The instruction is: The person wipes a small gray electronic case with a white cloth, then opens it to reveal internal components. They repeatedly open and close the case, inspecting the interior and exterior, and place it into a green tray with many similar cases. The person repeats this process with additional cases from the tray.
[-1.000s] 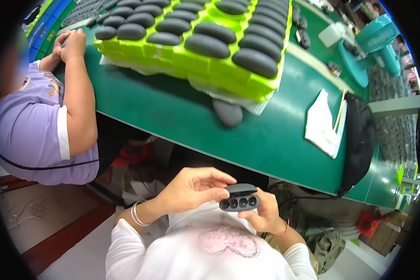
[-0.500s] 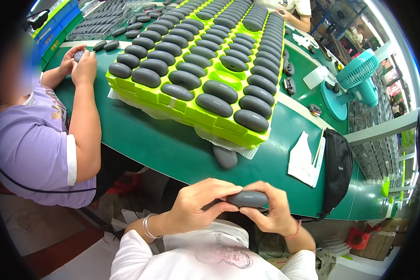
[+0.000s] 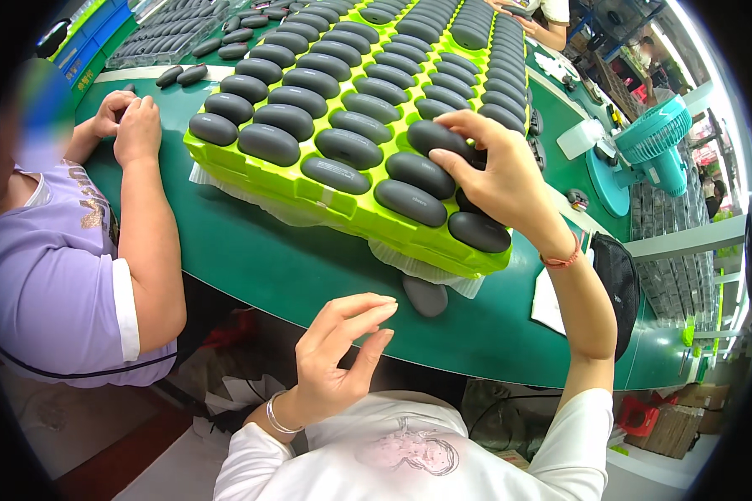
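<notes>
From here I see R hand (image 3: pixel 495 171) pinching 1 smooth dark-grey oval plastic case (image 3: pixel 431 137) in 1 lime-green moulded plastic tray (image 3: pixel 368 224) (fully seated or not, can't tell); L hand (image 3: pixel 338 359) is half-curled w/ nothing inside. The case is prob. light, stiff, bit slippery, best taken by its rounded end. 1 loose grey case (image 3: pixel 426 297) lies at tray's near edge; those inside are too many to count.

garment: white top (image 3: pixel 493 483), loose cut. front: pink print (image 3: pixel 409 455) with thin, dark, sketch-like outlines. left sleeve (image 3: pixel 255 457) and right sleeve (image 3: pixel 583 438): plain white; right sleeve edge near the elbow. left hand (image 3: pixel 334 359): bare; silver bangle (image 3: pixel 272 417) at the wrist, beyond the sleeve edge. right hand (image 3: pixel 503 175): bare; thin reddish cord bracelet (image 3: pixel 563 260) at the wrist.
</notes>
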`<state>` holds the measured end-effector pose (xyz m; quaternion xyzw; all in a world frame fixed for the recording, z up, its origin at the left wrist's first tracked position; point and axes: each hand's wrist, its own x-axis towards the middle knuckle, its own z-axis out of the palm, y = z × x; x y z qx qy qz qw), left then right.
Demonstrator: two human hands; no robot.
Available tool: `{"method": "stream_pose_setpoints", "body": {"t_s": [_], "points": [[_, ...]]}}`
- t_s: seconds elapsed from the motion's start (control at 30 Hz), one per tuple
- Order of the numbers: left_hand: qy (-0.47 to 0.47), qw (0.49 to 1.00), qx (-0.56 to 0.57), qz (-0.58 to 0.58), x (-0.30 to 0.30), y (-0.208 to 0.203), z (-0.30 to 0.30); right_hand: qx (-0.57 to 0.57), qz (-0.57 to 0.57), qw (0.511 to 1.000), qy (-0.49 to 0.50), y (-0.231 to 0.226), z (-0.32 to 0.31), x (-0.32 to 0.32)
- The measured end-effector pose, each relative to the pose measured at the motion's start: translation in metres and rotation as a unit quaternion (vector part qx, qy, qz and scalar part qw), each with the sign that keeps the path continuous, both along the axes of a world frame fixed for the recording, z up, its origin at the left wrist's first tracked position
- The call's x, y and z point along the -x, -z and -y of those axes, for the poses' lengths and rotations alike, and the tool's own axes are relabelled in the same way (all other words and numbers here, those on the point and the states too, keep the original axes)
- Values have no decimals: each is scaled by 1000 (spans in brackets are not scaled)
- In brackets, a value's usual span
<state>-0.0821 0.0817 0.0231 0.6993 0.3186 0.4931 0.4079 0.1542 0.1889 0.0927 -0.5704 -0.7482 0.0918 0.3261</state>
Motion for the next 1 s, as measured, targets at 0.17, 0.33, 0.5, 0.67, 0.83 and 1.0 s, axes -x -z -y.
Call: {"method": "stream_pose_setpoints", "body": {"t_s": [0.17, 0.33, 0.5, 0.67, 0.83, 1.0], "points": [[-1, 1000, 25, 9, 4, 5, -3, 11, 22, 999, -35, 0, -5, 0], [6, 999, 34, -18, 3, 5, -2, -83, -42, 993, -70, -1, -3, -10], [-8, 997, 1, -80, 16, -7, -8, -51, -102, 992, 60, -2, 10, -85], [51, 993, -73, -81, -6, -31, -12, 27, 64, 953, 296, 56, -5, -183], [105, 991, -67, -50, -32, -21, 16, 192, 18, 927, 322, 93, -36, -211], [120, 992, -22, -36, -42, -17, 26, 24, -64, 964, 258, 79, 7, -205]]}}
